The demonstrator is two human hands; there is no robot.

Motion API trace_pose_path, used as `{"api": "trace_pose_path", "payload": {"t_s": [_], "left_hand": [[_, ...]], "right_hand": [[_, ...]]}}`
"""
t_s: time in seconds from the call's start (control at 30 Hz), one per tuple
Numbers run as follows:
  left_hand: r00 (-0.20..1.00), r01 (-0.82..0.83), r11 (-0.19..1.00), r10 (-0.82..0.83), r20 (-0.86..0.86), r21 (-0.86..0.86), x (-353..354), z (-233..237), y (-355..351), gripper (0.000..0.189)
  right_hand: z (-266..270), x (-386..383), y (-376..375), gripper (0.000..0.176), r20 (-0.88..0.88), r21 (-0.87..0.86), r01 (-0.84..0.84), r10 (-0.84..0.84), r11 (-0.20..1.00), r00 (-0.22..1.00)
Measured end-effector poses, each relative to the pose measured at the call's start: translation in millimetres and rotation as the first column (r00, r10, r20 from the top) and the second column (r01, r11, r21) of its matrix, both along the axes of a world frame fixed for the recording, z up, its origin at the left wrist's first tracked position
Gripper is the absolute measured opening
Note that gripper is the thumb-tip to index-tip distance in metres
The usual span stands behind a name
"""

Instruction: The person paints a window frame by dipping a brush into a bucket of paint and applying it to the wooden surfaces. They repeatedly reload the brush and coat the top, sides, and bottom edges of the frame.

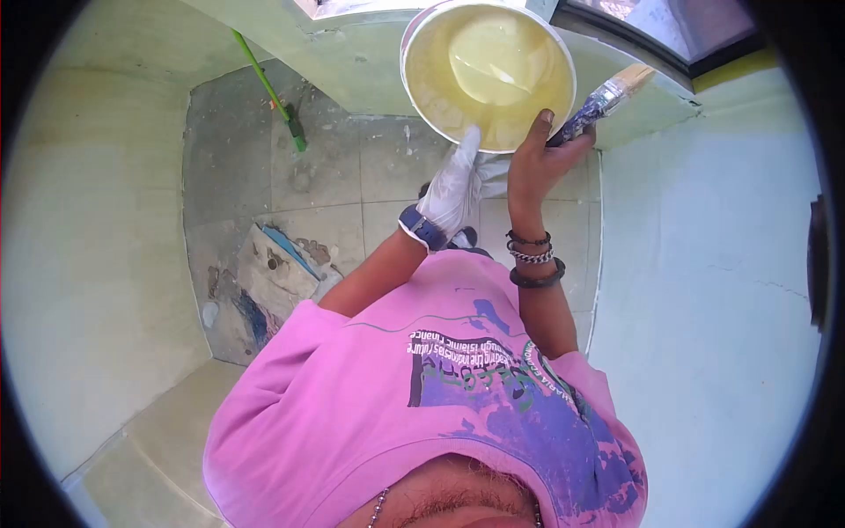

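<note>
A round white bucket (489, 75) with pale yellow-green liquid in it is held out in front of me, near the top of the view. My left hand (453, 185), in a white glove, grips the bucket's near rim, its thumb on the rim and its other fingers mostly hidden below. On the right, my right hand (543, 163) is bare and closed around the dark handle of a paintbrush (607, 92), with a finger against the bucket's rim. The brush's light bristles point up and right, beyond the bucket.
A window frame (651, 40) is at the upper right, above a pale green ledge. Light green walls (713, 246) stand on both sides. A green stick (264, 84) leans at the left, and a stained sheet (273, 273) lies on the tiled floor (387, 158).
</note>
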State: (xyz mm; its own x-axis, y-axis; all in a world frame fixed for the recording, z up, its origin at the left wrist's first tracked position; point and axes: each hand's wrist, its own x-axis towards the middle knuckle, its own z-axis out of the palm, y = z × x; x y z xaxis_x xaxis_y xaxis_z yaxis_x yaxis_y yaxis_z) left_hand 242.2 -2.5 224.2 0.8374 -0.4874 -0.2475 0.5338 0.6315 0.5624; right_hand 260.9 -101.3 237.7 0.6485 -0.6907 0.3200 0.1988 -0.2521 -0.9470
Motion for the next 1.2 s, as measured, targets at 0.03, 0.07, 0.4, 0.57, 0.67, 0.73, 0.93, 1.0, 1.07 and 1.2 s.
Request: {"api": "trace_pose_path", "payload": {"t_s": [0.03,0.07,0.4,0.57,0.67,0.73,0.93,1.0,1.07,1.2], "left_hand": [[0.999,-0.020,1.000,0.020,-0.026,0.009,4.9,-0.2,1.3,0.058],[0.998,-0.040,0.999,0.041,-0.052,0.018,10.3,1.0,2.2,0.058],[0.993,-0.080,0.991,0.088,-0.081,0.107,35.6,-21.2,26.7,0.042],[0.990,-0.021,0.990,0.041,-0.138,0.139,36.1,-42.5,31.8,0.045],[0.993,0.019,0.984,0.002,-0.121,0.178,36.8,-52.9,33.0,0.044],[0.997,0.032,0.982,-0.018,-0.078,0.185,39.5,-57.7,35.0,0.044],[0.997,0.032,0.959,-0.010,-0.078,0.283,44.4,-49.6,36.8,0.039],[0.997,0.029,0.951,-0.007,-0.071,0.309,45.7,-54.2,37.7,0.040],[0.997,0.034,0.931,-0.005,-0.081,0.364,47.7,-54.0,38.7,0.040],[0.999,0.019,0.903,-0.006,-0.032,0.429,48.2,-65.5,42.1,0.036]], "right_hand": [[-5.0,0.9,-1.7,0.061,0.032,-0.052,0.003,-0.001,0.999,0.999],[-8.2,0.0,-0.3,0.061,0.030,-0.053,-0.010,0.011,0.999,0.999],[-26.4,-30.0,-45.1,0.046,-0.203,0.066,-0.146,0.156,0.987,0.967],[41.0,-54.6,-55.9,0.039,-0.493,-0.351,-0.548,0.348,0.759,0.798],[19.6,-24.2,-39.6,0.034,-0.654,-0.509,-0.642,0.228,0.573,0.722],[9.2,11.8,-23.6,0.029,-0.755,-0.500,-0.694,0.131,0.517,0.642],[-44.6,85.4,-0.8,0.018,-0.777,-0.572,-0.677,-0.042,0.463,0.628],[-49.4,91.1,1.3,0.018,-0.780,-0.571,-0.678,-0.049,0.463,0.624],[-43.9,87.9,4.4,0.018,-0.815,-0.527,-0.719,-0.032,0.453,0.578],[-64.0,91.2,0.7,0.015,-0.702,-0.686,-0.644,-0.074,0.337,0.709]]}}
